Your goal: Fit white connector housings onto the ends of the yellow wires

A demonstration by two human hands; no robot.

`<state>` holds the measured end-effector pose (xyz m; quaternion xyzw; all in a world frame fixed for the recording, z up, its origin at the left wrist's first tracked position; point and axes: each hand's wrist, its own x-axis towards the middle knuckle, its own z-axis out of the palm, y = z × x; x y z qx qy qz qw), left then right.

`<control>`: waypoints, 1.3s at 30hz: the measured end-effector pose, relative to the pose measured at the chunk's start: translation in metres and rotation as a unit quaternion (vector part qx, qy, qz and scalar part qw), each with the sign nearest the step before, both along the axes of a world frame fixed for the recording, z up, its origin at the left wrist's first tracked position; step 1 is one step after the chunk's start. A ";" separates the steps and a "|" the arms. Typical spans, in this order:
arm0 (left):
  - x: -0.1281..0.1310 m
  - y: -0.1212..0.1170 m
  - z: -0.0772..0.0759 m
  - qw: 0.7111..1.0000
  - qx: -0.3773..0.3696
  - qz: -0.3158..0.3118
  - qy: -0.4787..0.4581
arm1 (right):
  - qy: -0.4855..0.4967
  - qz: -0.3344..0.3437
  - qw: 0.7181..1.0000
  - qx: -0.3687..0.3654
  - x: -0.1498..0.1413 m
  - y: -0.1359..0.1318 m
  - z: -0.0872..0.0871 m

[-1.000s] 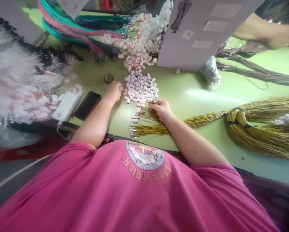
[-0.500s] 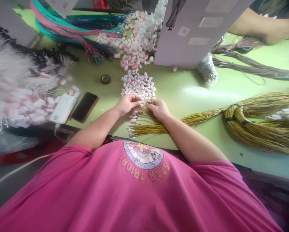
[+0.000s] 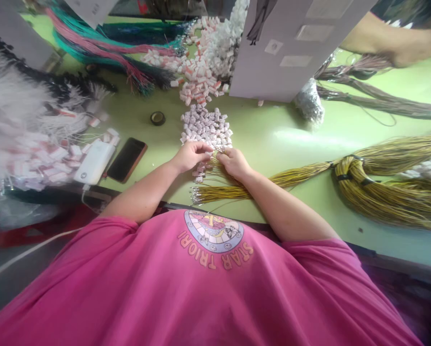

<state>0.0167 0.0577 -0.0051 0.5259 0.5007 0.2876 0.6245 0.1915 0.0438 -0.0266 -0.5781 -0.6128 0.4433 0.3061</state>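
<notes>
My left hand (image 3: 191,156) is closed in a pinch at the near edge of a pile of small white connector housings (image 3: 206,126). A small white housing (image 3: 208,153) shows at its fingertips. Close by on the right, my right hand (image 3: 236,163) is wrapped round several thin yellow-and-black wires, whose tips point toward the left hand. More of these wires (image 3: 224,193) lie in a bundle under my right wrist, metal terminals at their left ends. A few pinkish housings (image 3: 200,172) sit below my left fingers.
A phone (image 3: 126,159), a white power bank (image 3: 94,162) and a tape roll (image 3: 157,118) lie left. A coiled wire bundle (image 3: 391,202) rests right. Behind stand a grey panel (image 3: 273,67) and more housings (image 3: 201,79). Another person's arm (image 3: 388,41) reaches in at upper right.
My two hands stay almost in place, with only slight finger movement. The other person's hand at upper right has shifted a little.
</notes>
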 end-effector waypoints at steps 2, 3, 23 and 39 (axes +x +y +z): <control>0.000 -0.001 0.003 1.000 -0.011 0.003 0.000 | 0.002 -0.004 1.000 -0.006 0.000 -0.001 0.002; 0.000 -0.002 0.004 1.000 -0.016 0.003 -0.001 | -0.001 -0.006 1.000 -0.006 0.000 -0.001 0.003; 0.008 0.003 -0.007 0.998 0.029 0.024 0.057 | 0.022 0.006 0.999 -0.037 0.003 -0.003 0.002; -0.033 0.040 -0.010 0.916 0.278 0.041 0.285 | 0.158 -0.077 0.984 0.032 0.007 -0.002 -0.009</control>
